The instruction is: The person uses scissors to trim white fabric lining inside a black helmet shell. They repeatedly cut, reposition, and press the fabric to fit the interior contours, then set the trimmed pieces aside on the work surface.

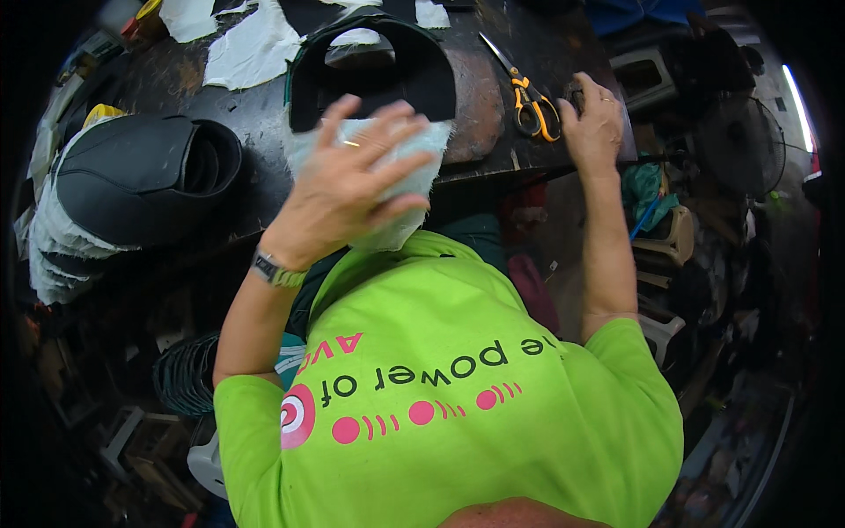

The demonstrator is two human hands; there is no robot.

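My left hand (pixel 356 176), a little blurred, has its fingers spread over a pale blue fabric piece (pixel 412 198) with frayed edges. I cannot tell whether the palm presses on it. The fabric hangs over the table's near edge, joined or laid against a black curved piece (pixel 422 79) with a rounded opening, perhaps a shoe upper. At the table's right corner my right hand (pixel 594 128) curls its fingers round a small dark object, mostly hidden. Just left of that hand lie scissors (pixel 532 110) with orange and black handles, blades pointing away.
A stack of black shaped pieces (pixel 132 176) with frayed white lining stands at the table's left. White fabric scraps (pixel 255 48) lie on the dark table (pixel 264 123) toward the back. A brown worn board (pixel 475 106) sits beside the black piece. A fan (pixel 739 145) stands at right.
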